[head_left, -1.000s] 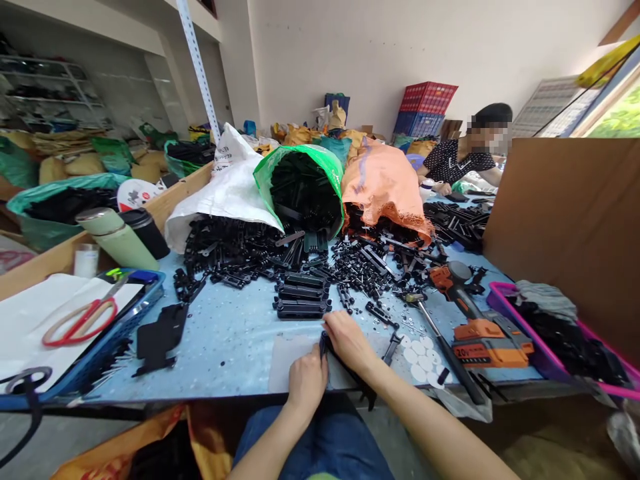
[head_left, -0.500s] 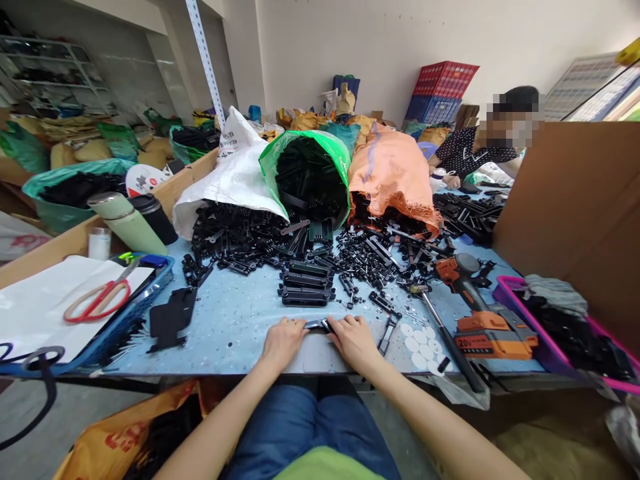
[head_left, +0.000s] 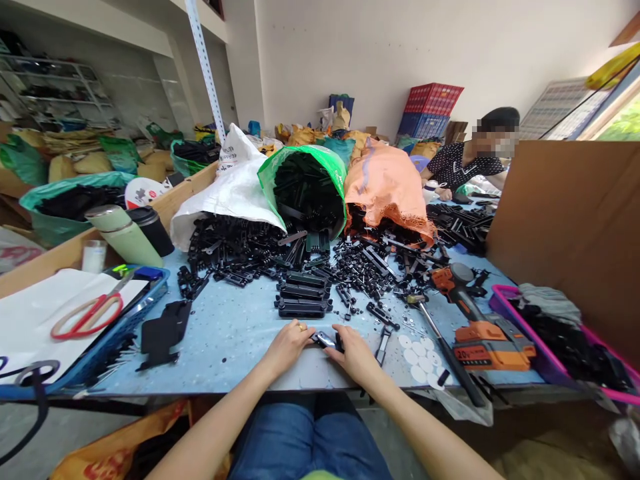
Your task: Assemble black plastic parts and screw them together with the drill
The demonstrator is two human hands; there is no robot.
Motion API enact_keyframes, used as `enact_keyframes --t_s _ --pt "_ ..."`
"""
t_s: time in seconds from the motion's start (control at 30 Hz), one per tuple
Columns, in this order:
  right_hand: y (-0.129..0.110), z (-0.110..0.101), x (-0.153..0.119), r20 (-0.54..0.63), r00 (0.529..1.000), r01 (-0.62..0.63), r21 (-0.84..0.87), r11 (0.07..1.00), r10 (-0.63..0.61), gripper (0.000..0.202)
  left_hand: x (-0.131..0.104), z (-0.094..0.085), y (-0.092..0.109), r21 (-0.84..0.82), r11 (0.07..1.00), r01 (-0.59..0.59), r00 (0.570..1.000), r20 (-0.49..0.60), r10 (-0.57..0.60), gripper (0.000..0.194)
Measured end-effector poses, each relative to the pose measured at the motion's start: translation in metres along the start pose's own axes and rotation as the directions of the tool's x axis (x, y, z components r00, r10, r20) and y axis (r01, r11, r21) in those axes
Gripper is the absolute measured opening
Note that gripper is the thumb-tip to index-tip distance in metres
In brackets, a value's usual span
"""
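Note:
Low over the front of the blue table, my left hand pinches one end of a small dark part with a shiny metal face. My right hand grips its other end, thumb below and fingers above. What kind of part it is I cannot make out. Just beyond my hands lies a short row of assembled black bar-shaped pieces. A metal wrench-like tool rests to the right of my right hand, beside several white discs.
Black parts spill from a white sack, a green bag and an orange sack. On the right are a hammer, an orange power drill and a pink bin. Red scissors lie left. A person sits beyond the cardboard.
The camera view has tipped up slightly, so the table appears lower. Between my hands the part has turned and shows more of its shiny face; my right hand has shifted slightly right.

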State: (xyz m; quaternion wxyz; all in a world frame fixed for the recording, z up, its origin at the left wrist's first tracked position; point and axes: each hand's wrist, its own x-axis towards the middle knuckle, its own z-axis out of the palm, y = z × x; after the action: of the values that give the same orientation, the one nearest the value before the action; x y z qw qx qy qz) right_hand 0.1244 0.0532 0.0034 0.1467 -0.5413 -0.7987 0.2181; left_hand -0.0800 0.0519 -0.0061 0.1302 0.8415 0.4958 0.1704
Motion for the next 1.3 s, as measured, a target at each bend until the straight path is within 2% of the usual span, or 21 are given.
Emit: enact_keyframes --t_s 0.2,0.4,0.5,0.67,0.8,0.93,1.03,1.1,1.2,1.27,1.3 --pt "0.000 -0.001 0.001 0.026 0.998 -0.051 0.092 0.995 0.048 0.044 0.001 -0.002 0.006 -0.004 0.998 0.057 0.998 0.022 -0.057 0.026" --pt "-0.003 -0.004 0.000 0.012 0.998 -0.070 0.087 0.994 0.069 0.037 0.001 -0.008 0.009 -0.037 0.996 0.085 0.996 0.041 -0.083 0.028" --pt "-0.005 -0.006 -0.003 0.007 0.996 -0.085 0.098 0.991 0.085 0.038 0.001 -0.004 0.011 -0.055 0.987 0.151 0.988 0.049 -0.149 0.029" --pt "-0.006 -0.006 -0.004 -0.010 0.995 -0.096 0.097 0.991 0.097 0.042 -0.002 0.009 0.020 0.134 0.959 0.251 0.966 0.019 -0.256 0.033" --pt "-0.011 -0.009 -0.005 -0.004 0.996 -0.094 0.063 0.994 0.094 0.043 -0.011 0.013 0.030 0.283 0.907 0.312 0.948 -0.030 -0.317 0.035" --pt "-0.013 -0.011 -0.005 0.003 0.996 -0.085 0.037 0.996 0.085 0.042 -0.014 0.015 0.040 0.320 0.882 0.346 0.936 -0.061 -0.346 0.035" --pt "-0.012 -0.011 -0.006 0.005 0.997 -0.080 0.025 0.996 0.080 0.042 -0.012 0.015 0.045 0.316 0.885 0.341 0.938 -0.046 -0.345 0.035" --pt "-0.012 -0.012 -0.006 0.003 0.997 -0.078 0.018 0.997 0.078 0.039 -0.011 0.006 0.039 0.305 0.888 0.344 0.934 -0.011 -0.358 0.035" --pt "-0.015 -0.014 -0.006 0.006 0.993 -0.120 0.010 0.993 0.120 0.033 -0.017 -0.028 0.009 0.238 0.874 0.423 0.894 0.046 -0.446 0.034" --pt "-0.017 -0.015 -0.005 0.011 0.990 -0.143 -0.006 0.990 0.143 0.030 -0.027 -0.057 -0.015 0.107 0.853 0.511 0.852 0.063 -0.519 0.034" --pt "-0.017 -0.015 -0.005 0.014 0.990 -0.142 -0.012 0.990 0.143 0.030 -0.033 -0.068 -0.023 -0.009 0.833 0.553 0.832 0.060 -0.551 0.035"
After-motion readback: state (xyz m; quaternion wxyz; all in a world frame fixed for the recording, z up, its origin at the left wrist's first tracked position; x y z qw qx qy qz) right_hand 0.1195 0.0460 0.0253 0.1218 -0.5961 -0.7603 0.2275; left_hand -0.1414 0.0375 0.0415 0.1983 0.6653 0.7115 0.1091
